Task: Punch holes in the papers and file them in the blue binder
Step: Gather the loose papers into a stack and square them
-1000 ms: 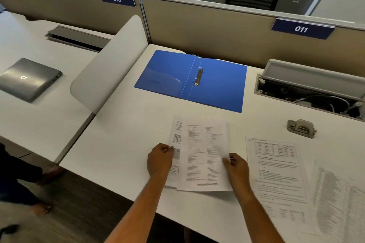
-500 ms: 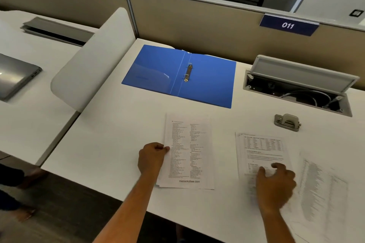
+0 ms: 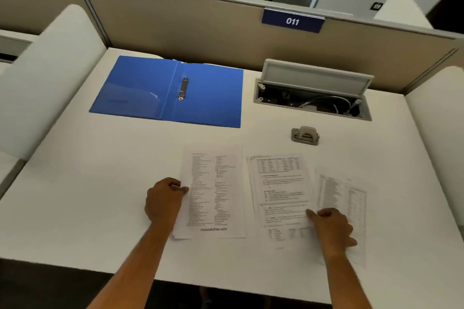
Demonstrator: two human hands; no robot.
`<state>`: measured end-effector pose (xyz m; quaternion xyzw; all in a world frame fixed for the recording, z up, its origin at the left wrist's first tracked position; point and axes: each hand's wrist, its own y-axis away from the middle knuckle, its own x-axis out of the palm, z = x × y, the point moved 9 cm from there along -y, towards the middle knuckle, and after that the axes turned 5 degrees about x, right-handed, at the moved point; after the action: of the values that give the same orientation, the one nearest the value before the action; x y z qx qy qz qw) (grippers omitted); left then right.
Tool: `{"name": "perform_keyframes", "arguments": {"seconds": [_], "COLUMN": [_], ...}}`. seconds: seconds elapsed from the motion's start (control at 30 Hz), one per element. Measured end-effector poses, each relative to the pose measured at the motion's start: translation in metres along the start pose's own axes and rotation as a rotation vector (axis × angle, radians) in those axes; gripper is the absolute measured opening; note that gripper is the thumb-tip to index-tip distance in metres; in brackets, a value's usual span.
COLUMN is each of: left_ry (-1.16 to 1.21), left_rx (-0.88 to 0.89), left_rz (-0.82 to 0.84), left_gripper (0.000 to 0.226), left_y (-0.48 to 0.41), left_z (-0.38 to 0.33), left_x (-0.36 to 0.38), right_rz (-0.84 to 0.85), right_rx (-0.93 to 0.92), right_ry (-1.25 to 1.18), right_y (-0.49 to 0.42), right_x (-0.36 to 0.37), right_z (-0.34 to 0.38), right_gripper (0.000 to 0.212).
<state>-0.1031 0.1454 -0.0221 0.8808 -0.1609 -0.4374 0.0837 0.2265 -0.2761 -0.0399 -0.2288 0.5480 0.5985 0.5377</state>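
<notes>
Hands: left (image 3: 164, 199) still pinches the stack (image 3: 213, 190); right (image 3: 331, 227), fingers curled, now presses the middle sheet (image 3: 281, 188).

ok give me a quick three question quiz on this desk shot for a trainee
1. True or false: the blue binder lies open.
2. Which hand rests on the middle sheet? A) left hand B) right hand
3. What grey tool sits between the papers and the cable tray?

Key
1. True; its rings show.
2. B: the right hand; the left hand pinches the left stack.
3. The hole punch.
</notes>
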Motion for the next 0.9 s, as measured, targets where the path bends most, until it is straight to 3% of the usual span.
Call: {"name": "perform_keyframes", "arguments": {"seconds": [0.17,0.3,0.4,0.5,0.67,0.9], "left_ry": [-0.027,-0.060,-0.077,-0.066,-0.059,-0.098], "left_rx": [0.009,-0.009,-0.018,-0.034,-0.049,-0.029], "left_rz": [0.019,0.018,0.043,0.057,0.071,0.106], "left_gripper": [0.022,0.025,0.026,0.025,0.025,0.027], "left_y": [0.009,0.011,0.010,0.009,0.009,0.008], "left_z": [-0.009,-0.011,-0.010,-0.010,-0.009,-0.012], "left_x": [0.009,0.012,0.013,0.011,0.011,0.012], "right_rz": [-0.026,-0.054,-0.063,-0.019,0.045,0.459], "right_rx": [-0.033,-0.085,-0.092,-0.060,-0.162,-0.290], "right_ry": [-0.035,0.092,0.105,0.091,-0.207,-0.733], "right_y": [0.002,0.016,0.020,0.017,0.031,0.069], "right_x": [-0.003,-0.001,0.001,0.005,-0.009,-0.029], "right_z": [0.007,0.017,0.019,0.020,0.035,0.090], "right_gripper": [0.029,0.076,0.085,0.075,0.029,0.029]}}
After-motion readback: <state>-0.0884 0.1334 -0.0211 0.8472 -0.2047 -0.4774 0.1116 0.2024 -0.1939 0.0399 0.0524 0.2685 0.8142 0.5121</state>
